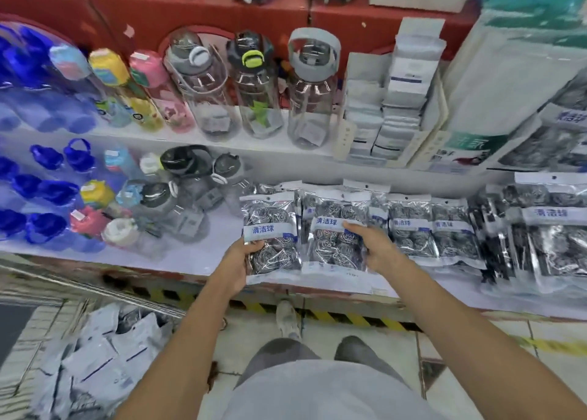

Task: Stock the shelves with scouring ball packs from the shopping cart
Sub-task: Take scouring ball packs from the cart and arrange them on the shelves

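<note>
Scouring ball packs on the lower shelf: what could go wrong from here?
1. The left pack, gripped by the left hand, overhangs the lower shelf edge and may slide off once released.
2. The right hand holds the next pack overlapping its neighbours; pushing could disturb the row.

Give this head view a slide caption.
Both hands, left hand and right hand, set silvery scouring ball packs on the white shelf.

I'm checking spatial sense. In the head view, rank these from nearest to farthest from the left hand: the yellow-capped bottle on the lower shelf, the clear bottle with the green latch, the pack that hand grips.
1. Pack: gripped by the left hand, lower shelf.
2. Yellow-capped bottle: lower shelf, to the left.
3. Green-latch bottle: upper shelf, above.
</note>
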Motion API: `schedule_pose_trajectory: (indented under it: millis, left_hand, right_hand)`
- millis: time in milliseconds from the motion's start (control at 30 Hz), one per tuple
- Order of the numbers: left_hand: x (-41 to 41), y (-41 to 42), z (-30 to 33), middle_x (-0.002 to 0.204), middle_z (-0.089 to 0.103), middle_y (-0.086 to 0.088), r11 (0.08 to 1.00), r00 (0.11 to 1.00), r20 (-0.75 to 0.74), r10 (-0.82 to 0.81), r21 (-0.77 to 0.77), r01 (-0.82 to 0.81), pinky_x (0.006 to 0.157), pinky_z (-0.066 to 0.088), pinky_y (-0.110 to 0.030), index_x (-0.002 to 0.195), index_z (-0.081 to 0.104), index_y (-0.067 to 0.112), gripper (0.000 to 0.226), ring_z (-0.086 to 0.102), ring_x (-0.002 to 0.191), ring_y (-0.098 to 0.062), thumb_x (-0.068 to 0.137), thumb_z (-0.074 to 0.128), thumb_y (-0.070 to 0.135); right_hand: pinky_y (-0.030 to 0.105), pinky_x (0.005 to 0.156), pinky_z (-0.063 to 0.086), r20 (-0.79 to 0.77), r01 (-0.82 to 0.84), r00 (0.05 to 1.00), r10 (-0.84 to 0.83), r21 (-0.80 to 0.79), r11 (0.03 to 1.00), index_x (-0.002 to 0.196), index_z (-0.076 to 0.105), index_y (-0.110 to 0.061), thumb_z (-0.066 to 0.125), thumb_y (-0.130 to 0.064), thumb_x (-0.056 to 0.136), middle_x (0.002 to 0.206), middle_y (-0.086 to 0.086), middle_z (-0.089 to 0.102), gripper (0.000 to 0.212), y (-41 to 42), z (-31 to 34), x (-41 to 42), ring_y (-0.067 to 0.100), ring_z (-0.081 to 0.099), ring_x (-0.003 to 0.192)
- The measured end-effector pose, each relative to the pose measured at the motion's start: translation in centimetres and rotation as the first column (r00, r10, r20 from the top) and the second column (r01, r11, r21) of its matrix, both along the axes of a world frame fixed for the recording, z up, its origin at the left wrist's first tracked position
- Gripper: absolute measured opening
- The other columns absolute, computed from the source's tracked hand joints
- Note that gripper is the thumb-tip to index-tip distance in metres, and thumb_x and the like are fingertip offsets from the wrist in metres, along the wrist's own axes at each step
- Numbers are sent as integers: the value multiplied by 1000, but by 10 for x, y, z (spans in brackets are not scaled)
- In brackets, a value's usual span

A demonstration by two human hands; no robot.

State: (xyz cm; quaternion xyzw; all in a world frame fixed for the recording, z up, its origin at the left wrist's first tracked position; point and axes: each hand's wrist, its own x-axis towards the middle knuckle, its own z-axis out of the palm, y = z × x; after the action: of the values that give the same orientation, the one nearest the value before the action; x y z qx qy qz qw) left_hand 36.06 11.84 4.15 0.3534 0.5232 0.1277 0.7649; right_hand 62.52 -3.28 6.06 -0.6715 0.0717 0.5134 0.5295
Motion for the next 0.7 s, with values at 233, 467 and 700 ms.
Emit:
schedule_pose_trajectory:
  millis: [233,467,700]
  left_hand:
    - [42,67,-27,118,77,-8,991,994,-66,-90,-103,83,94,60,-49,135,62,16,40,73,107,-28,98,63,2]
    - [73,95,-54,108,76,-2,982,982,-142,-124,-160,101,85,54,-41,134,59,19,42,68,98,-20,97,61,0]
    - [84,115,-64,130,69,-15,992,940,-317,-123,-62,109,104,54,-52,149,48,11,72,70,114,-32,86,82,7]
  right_hand:
    - [35,86,47,101,-30,994,44,-141,990,129,64,-3,85,-14,85,94,1,69,50,61,-36,30,16,60,80]
    - [31,68,61,71,-33,996,49,-203,979,136,58,-3,82,-10,88,100,1,72,54,100,-64,39,14,68,74]
    - [33,66,53,284,-83,941,187,-343,936,135,56,-12,80,-20,90,105,6,71,52,114,-78,43,19,66,80]
